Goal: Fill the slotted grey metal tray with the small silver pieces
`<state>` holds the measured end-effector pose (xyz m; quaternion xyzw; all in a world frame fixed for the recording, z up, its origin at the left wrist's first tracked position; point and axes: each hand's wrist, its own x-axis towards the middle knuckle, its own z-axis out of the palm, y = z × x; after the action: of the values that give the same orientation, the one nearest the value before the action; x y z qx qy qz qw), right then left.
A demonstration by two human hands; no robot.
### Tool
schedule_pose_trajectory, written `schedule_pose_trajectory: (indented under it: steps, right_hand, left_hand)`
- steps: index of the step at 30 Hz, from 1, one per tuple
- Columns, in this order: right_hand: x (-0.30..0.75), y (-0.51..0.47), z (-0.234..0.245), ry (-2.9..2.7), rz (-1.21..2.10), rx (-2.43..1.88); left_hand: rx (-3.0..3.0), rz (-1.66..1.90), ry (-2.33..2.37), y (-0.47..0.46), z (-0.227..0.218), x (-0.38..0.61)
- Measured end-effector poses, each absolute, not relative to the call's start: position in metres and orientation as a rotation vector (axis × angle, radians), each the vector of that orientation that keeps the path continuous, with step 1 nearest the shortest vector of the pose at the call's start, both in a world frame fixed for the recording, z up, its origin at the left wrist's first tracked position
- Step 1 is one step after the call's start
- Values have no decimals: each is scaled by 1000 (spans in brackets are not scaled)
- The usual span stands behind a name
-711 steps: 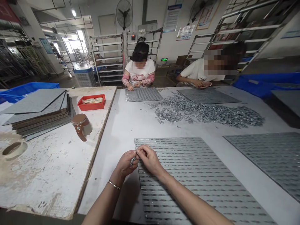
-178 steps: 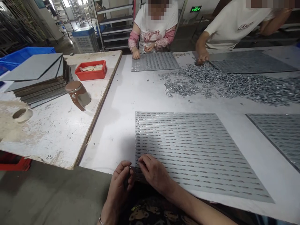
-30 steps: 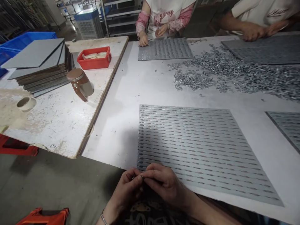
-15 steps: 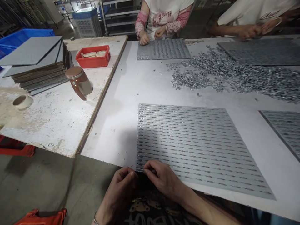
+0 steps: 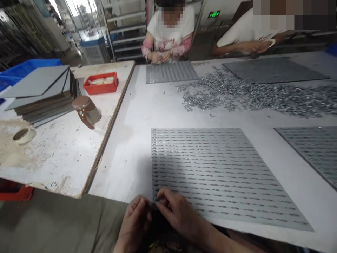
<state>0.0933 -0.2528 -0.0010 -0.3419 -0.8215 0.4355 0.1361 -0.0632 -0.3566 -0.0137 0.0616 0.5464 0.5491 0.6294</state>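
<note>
Gray board (image 5: 210, 165) with dark-marked rows is lying flat on the white table (image 5: 126, 140) — right hand (image 5: 176, 209) covering its near-left corner, pinching a small dark piece (image 5: 157, 200). Left hand (image 5: 135, 212) is curling just beside, contents hidden. Loose metallic pieces (image 5: 250, 91) are lying beyond — lidded mug (image 5: 88, 111), red tray (image 5: 101, 89) standing left.

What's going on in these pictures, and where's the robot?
There's no robot! A person is working with bare hands, wearing a head camera that looks forward and down. The right hand, at the gray board's near left corner, seems to pinch a tiny dark thing, too blurry to name. The left hand is curled beside it; I can't see inside. Beyond the board lies a heap of small shiny pieces. To the left are a mug and a red box.
</note>
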Motion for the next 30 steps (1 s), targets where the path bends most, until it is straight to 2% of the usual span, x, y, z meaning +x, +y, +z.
schedule_pose_trajectory:
  steps: [5, 14, 23, 30]
  right_hand:
    - [89, -237, 24, -2401, 1022, -599]
    - [71, -156, 38, -2370, 741, -809]
    - [39, -71, 37, -1894, 1150, -1031]
    - [33, -9, -7, -1807, 1089, -1080]
  left_hand:
    - [416, 1321, 1373, -320, 6, -67]
    - [261, 1010, 1241, -201, 30, -61]
    - [31, 1079, 851, -103, 20, -105]
    - [-21, 1350, 761, -53, -8, -161]
